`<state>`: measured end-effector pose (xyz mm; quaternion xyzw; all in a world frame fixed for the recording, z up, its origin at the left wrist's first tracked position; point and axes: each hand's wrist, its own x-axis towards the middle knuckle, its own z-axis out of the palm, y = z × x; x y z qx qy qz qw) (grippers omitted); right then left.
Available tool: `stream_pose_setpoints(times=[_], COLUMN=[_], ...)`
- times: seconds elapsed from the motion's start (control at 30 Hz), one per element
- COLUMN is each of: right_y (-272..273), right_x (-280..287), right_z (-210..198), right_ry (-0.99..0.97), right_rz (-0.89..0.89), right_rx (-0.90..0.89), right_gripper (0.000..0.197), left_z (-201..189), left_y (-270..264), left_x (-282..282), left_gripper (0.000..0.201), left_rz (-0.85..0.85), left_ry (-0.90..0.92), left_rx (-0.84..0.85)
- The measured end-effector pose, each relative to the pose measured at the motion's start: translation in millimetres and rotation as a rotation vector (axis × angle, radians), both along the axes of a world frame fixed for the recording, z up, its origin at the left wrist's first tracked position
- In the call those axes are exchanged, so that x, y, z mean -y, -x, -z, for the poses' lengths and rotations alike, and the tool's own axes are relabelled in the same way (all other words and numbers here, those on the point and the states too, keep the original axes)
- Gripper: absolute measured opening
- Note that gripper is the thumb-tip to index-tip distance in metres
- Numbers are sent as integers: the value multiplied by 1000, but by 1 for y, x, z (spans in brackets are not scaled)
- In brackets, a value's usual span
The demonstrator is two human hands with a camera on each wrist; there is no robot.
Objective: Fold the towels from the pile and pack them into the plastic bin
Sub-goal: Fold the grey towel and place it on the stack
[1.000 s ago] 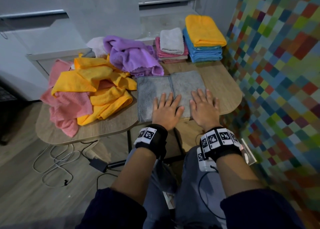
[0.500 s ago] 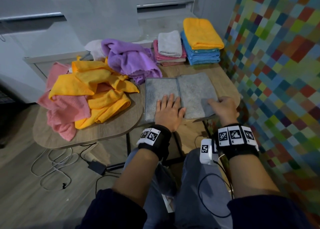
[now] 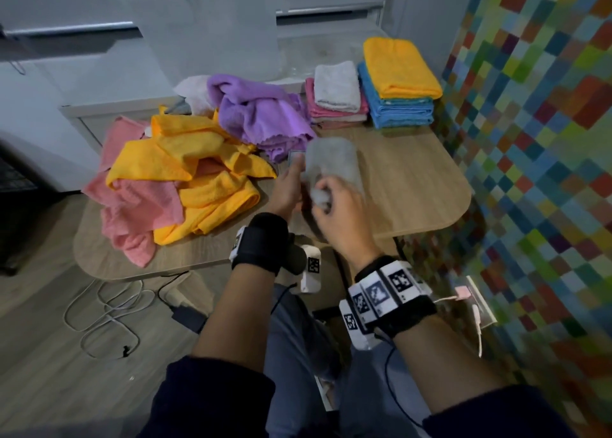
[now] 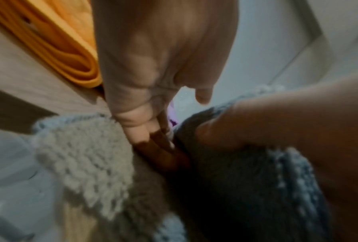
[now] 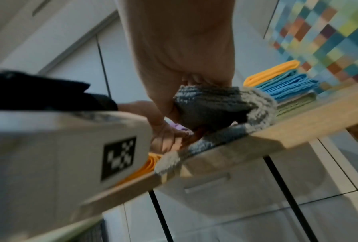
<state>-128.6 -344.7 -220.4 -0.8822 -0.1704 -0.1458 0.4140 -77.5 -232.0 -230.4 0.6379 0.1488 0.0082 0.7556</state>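
Two hands on grey towel (image 3: 331, 169) at table (image 3: 414, 186) front edge: our right hand (image 3: 334, 212) pinches a lifted flap, our left hand (image 3: 288, 189) fingers straight, pressing the fold.

A light wooden table with rounded corners (image 3: 414, 179) stands beside a wall of small multicoloured square tiles (image 3: 530, 139) at right. White cables (image 3: 102, 318) lie on the grey-brown wooden floor (image 3: 49, 355) at near left.

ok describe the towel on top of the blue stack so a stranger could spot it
On the wooden table, look to the far right corner by the mosaic wall. The folded orange towel caps the blue stack; unlike the crumpled orange towels at left, it is flat and neat.
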Motion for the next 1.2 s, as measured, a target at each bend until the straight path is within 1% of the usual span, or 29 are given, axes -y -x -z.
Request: stream_pose_setpoints(times=[0.07,0.13,0.17,0.2,0.27,0.3,0.33,0.4,0.47,0.53,0.6,0.63,0.67,0.73,0.77,0.8,0.87,0.93,1.0,1.03,1.1,1.13,1.2], right_y=[1,0,-1,-3,-9,-13,-18,-26,-30,-30,-28,-28,-28,-28,-28,-28,-29,-34,-41,-45,-49,-50,-53], right_x=[-2,1,4,6,13,15,17,17,12,7,5,4,4,4,3,3,4,7,11,14,21,24,28], right_z=[11,15,14,14,13,13,14,17,22,32,41,43,43,41,40,38,34,28,22,19,13,10,8], right_ry=[143,221,193,112,-71,-111,-104,7,128,256,375,414,447,505,533,560,591,562,436,338,137,56,-73], right_rz=[-88,-180,-203,-204,-137,-90,-53,-14,-33,-59,-41,-27,-21,-33,-42,-48,-67,-110,-130,-94,57,126,191], right_rx=[-41,-135,-155,-157,-113,-80,-63,-62,-83,-99,-96,-100,-113,-154,-177,-197,-231,-277,-299,-274,-237,-267,-397], right_gripper=[31,42,41,37,30,31,32,36,40,43,46,47,48,49,50,51,51,49,43,37,28,28,32], left_z=[3,4,5,6,8,9,8,9,9,10,10,11,11,15,16,15,11,10,10,9,7,5,2], left_y=[5,10,10,10,12,13,16,20,22,20,18,17,16,13,12,13,14,11,5,3,2,3,8], left_x=[-5,-6,-6,-6,-7,-8,-8,-9,-9,-10,-11,-11,-11,-12,-12,-11,-9,-8,-8,-8,-5,-2,7], left_gripper=[20,32,37,40,44,45,44,41,37,32,32,35,38,40,39,40,49,51,48,48,49,50,48], left_rz=[9,-10,-21,-30,-29,-42,-58,-95,-110,-115,-115,-120,-124,-129,-123,-115,-87,-34,-5,-1,15,29,33], left_ry=[-8,-79,-113,-120,-91,-97,-98,-84,-90,-138,-207,-273,-383,-711,-842,-918,-968,-1008,-1037,-1045,-1044,-1030,-958], left_rx=[-55,-89,-79,-64,-19,2,24,39,34,23,20,42,77,89,51,-4,-122,-162,-185,-206,-233,-228,-164])
